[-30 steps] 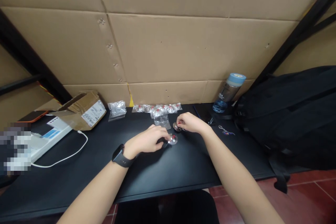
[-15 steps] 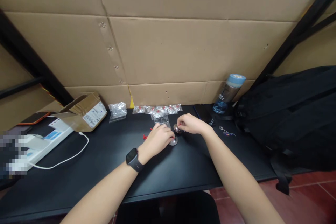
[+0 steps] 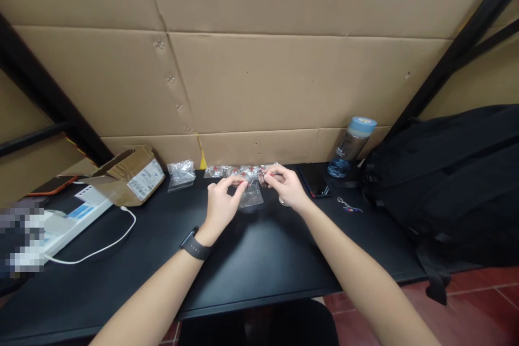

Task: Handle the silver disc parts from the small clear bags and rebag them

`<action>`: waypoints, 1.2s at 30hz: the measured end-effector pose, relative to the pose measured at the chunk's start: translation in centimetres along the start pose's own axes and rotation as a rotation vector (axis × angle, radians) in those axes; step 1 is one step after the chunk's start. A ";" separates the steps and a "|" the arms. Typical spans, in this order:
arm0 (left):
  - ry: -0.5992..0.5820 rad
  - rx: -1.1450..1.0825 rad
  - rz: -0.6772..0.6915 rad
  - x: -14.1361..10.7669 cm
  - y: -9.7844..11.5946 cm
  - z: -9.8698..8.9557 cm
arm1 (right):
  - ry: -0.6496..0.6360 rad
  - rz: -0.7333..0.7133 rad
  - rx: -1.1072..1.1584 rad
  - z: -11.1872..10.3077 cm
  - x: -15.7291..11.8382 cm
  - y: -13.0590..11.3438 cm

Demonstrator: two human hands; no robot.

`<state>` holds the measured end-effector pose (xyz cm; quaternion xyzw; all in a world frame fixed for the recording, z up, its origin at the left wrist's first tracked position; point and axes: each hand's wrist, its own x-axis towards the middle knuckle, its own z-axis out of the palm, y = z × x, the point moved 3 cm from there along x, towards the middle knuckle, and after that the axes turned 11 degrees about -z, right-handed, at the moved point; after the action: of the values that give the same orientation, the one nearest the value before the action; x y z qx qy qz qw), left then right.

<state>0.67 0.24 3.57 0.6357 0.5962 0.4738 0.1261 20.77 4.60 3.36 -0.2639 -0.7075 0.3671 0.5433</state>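
My left hand (image 3: 226, 200), a dark watch on its wrist, is pinched with thumb and forefinger at the upper left edge of a clear plastic bag (image 3: 253, 197). What lies between those fingertips is too small to make out, though a bit of red shows there. My right hand (image 3: 287, 188) pinches the red middle of a small cymbal-like metal disc (image 3: 262, 179), just right of the bag. A second shiny rim (image 3: 283, 201) shows under the right palm, mostly hidden. Several bagged discs (image 3: 219, 171) with red bits lie in a row behind.
A folded clear bag (image 3: 181, 174) and an open cardboard box (image 3: 140, 175) are at left, near a white power strip (image 3: 81, 215) and cable (image 3: 109, 248). On the right are a phone (image 3: 315, 181), a bottle (image 3: 352, 147), a keychain (image 3: 348, 206) and a black backpack (image 3: 450, 184).
My left hand has left the disc on the table and moved up and left to the bag. My right hand has shifted slightly up with its disc. The clear bag shows more fully.
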 end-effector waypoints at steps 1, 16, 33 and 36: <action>0.000 -0.012 -0.003 -0.2 0.0 0.2 | 0.021 0.032 0.075 0.7 -0.2 0.1; 0.070 0.028 -0.006 -0.9 0.0 0.7 | 0.097 0.443 0.707 4.7 -2.2 0.7; -0.586 0.386 0.294 -3.1 -0.3 3.5 | -0.369 -0.114 -0.577 -2.4 0.1 0.1; -0.625 0.391 0.291 -2.4 -0.3 2.9 | -0.529 -0.111 -0.671 -2.8 -0.2 0.9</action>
<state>3.03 -0.64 0.76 0.8393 0.5115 0.1481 0.1096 23.49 5.64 2.97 -0.2844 -0.9156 0.1418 0.2462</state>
